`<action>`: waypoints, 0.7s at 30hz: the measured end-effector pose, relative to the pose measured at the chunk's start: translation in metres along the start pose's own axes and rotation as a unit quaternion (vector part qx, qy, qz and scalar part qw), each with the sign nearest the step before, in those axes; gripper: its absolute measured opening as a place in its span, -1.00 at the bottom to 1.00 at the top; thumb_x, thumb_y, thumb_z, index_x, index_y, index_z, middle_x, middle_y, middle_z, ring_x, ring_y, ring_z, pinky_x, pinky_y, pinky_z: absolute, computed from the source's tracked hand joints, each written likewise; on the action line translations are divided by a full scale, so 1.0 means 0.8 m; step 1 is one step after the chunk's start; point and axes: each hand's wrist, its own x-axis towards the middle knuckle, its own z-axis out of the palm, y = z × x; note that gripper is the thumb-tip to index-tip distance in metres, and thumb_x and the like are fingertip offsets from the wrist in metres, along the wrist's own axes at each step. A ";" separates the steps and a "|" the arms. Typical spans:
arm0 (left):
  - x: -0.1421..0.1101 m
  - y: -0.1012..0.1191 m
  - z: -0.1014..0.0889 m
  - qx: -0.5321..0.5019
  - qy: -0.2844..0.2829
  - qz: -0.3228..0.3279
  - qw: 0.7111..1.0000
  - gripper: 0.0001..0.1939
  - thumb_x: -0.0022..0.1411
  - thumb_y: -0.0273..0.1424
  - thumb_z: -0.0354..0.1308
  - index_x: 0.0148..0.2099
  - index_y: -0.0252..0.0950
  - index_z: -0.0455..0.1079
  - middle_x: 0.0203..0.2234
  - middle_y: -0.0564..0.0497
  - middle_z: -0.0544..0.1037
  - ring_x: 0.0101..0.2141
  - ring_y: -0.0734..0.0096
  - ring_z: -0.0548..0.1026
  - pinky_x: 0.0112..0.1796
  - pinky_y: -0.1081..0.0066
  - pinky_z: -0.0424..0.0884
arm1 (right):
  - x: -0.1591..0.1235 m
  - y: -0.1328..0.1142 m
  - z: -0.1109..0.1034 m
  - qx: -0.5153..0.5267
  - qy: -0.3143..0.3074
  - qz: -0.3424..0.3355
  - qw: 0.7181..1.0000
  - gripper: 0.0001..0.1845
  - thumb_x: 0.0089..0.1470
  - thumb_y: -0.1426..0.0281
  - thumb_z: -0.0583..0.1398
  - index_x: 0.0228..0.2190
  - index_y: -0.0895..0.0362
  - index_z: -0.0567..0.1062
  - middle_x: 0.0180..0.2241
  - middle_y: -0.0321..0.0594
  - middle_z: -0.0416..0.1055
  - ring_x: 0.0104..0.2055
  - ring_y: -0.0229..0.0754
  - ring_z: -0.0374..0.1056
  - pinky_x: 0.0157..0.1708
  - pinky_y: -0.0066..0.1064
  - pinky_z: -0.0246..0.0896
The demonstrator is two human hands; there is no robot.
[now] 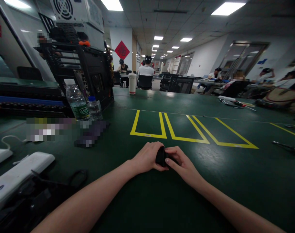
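Note:
Both my hands meet over the green table (128, 200), around a small black object (160, 157) whose kind I cannot make out. My left hand (147, 157) wraps it from the left, with thumb below and fingers over the top. From the right, my right hand (182, 164) pinches at its side between thumb and fingers. Part of the object is hidden behind the fingers. Just beyond the hands, yellow tape outlines (148, 135) mark the tabletop.
On the left stand a water bottle (77, 100), a smaller blue-capped bottle (94, 108), a black computer case (95, 74) and a white power strip (28, 171). A white cup (132, 83) is farther back. A dark screwdriver-like tool (289, 147) lies right. Several people sit in the background.

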 end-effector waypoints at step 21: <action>-0.001 0.007 -0.006 -0.033 -0.030 -0.017 0.999 -0.46 -0.06 -0.23 0.23 -0.06 -0.29 0.13 -0.21 -0.04 0.33 -0.24 0.26 0.34 -0.24 0.31 0.28 | 0.001 -0.004 -0.001 0.009 -0.014 0.040 0.999 -0.69 0.03 0.38 0.10 -0.14 0.07 0.21 -0.15 -0.22 0.25 -0.09 -0.17 0.24 -0.10 -0.25 0.18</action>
